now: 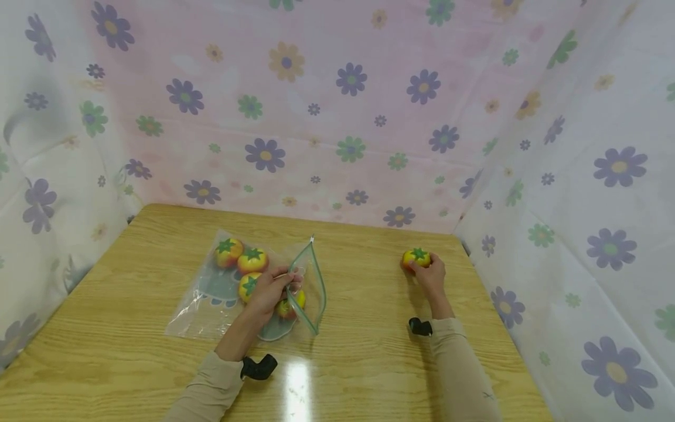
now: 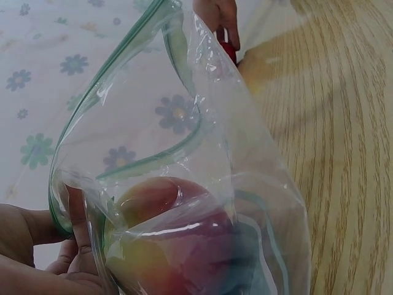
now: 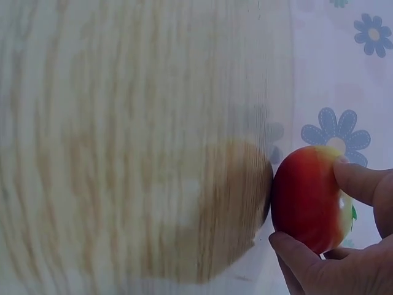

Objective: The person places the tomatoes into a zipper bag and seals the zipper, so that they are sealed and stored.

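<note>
The near side of the bag's mouth is pinched by the left hand (image 1: pixel 269 293), with the thumb and fingers closed narrowly on the film. The clear bag (image 1: pixel 195 316) is spread flat to the left of that grip. Its green rim (image 1: pixel 323 287) is held gaping just to the right of the grip, so the opening is turned toward the other hand. Four fruits (image 1: pixel 253 261) are contained in the bag: one just beside the left fingertips, near the mouth, one partly covered by the left hand, and two beyond it.

A fifth fruit (image 1: pixel 416 258) is gripped by the right hand (image 1: pixel 433 275), well apart from the mouth; thumb and fingers are set on opposite sides of it. Whether the table (image 1: pixel 364 328) is touched by it cannot be told.

Between the two grips, a broad stretch of wood is left for sideways movement. The table's right edge is found near the right hand, with a flowered cloth (image 1: pixel 612 193) rising past it. The far edge is set a little beyond both grips, and is closed off by more cloth. On the left, a band of wood is left between the bag and the edge.
</note>
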Motion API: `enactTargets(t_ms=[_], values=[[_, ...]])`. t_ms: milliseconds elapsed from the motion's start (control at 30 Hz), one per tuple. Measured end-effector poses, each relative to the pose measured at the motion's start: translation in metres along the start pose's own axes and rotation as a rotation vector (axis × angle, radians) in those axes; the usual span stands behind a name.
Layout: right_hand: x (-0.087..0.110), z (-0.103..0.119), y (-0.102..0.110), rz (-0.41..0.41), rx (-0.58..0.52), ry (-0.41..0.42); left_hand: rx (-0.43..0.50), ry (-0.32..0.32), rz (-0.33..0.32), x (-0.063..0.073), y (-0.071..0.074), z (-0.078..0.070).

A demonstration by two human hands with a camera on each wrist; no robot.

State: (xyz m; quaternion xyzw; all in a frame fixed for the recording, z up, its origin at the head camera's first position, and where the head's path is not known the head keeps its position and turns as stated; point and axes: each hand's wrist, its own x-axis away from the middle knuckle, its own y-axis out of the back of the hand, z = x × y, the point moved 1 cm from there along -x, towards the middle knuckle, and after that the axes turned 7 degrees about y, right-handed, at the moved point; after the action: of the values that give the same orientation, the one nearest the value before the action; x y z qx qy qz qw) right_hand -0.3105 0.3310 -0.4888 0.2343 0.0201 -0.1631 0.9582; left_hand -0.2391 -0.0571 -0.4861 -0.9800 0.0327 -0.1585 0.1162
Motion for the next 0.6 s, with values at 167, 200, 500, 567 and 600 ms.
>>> enactTargets(t_ms=[167, 200, 500, 567, 600], values=[[0.0019, -0.0031, 0.0017, -0.015, -0.059, -0.037, -0.006, 0.000, -0.002, -0.0008, 0.0005, 0.0007], [0.0022, -0.0036, 0.0024, -0.010, -0.072, -0.045, -0.007, 0.001, -0.003, -0.0012, 0.0005, 0.0008], [0.0069, -0.0053, 0.0040, 0.008, -0.087, -0.045, 0.000, 0.013, 0.001, -0.0019, 0.0001, -0.0001], [0.0086, -0.0050, 0.0032, 0.001, -0.082, -0.035, -0.001, 0.015, 0.001, -0.0018, -0.0001, -0.0004], [0.0098, -0.0046, 0.0028, -0.003, -0.079, -0.032, -0.002, 0.016, 0.001, -0.0018, -0.0002, -0.0005]])
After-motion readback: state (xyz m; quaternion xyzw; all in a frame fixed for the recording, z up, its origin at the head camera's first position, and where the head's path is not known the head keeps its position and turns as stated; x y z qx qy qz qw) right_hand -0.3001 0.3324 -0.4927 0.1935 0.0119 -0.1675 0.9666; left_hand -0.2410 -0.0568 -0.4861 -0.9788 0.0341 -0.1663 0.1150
